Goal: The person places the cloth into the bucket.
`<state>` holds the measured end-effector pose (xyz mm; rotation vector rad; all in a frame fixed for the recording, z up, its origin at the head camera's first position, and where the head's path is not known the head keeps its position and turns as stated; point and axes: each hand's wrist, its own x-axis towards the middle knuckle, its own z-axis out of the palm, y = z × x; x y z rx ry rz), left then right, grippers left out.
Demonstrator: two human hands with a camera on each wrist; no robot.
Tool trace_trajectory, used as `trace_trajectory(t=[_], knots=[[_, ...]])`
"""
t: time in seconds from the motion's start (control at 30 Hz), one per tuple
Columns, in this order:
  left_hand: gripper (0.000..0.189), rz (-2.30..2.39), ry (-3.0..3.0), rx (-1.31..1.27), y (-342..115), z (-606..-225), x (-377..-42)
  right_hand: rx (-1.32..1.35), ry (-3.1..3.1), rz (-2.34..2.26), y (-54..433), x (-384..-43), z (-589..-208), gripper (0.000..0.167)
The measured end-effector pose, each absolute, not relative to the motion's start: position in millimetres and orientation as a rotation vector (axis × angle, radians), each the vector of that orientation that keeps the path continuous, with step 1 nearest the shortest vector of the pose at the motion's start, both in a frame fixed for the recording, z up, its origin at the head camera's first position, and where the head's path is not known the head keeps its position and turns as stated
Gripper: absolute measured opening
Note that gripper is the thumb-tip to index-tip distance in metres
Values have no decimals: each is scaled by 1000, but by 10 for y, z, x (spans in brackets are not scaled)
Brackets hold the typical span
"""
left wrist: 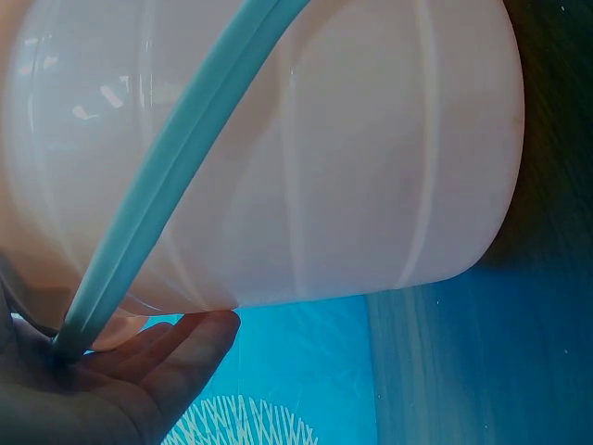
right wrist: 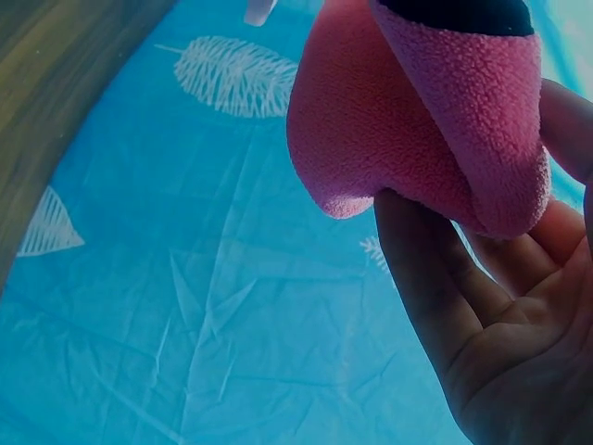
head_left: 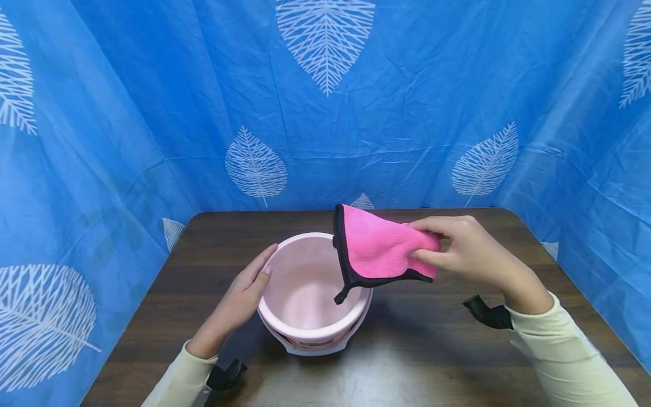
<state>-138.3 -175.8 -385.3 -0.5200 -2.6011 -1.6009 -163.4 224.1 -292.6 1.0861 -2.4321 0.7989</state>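
A pale pink bucket stands upright on the table, its round mouth facing up. My left hand rests against the left side of its rim, with straight fingers touching the outside. In the left wrist view, the bucket's wall fills most of the picture, and the fingers of the left hand lie along it. My right hand pinches a bright pink cloth with black edging and a small black loop. The cloth hangs above the bucket's right rim. Folds of the cloth show between the right hand's fingers.
The bucket's handle hangs down across its side. Dark brown wood makes up the tabletop. A blue curtain with white leaf prints surrounds the back and sides of the table. A black strap sits at the right wrist.
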Motion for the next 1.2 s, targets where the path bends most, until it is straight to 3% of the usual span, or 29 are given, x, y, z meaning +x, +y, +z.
trace_trajectory(t=[1.2], knots=[[50,-1586,-2625,-500,-1806,-3892,-1446,1156,-2490,914,1729,-1749,-3061,41]])
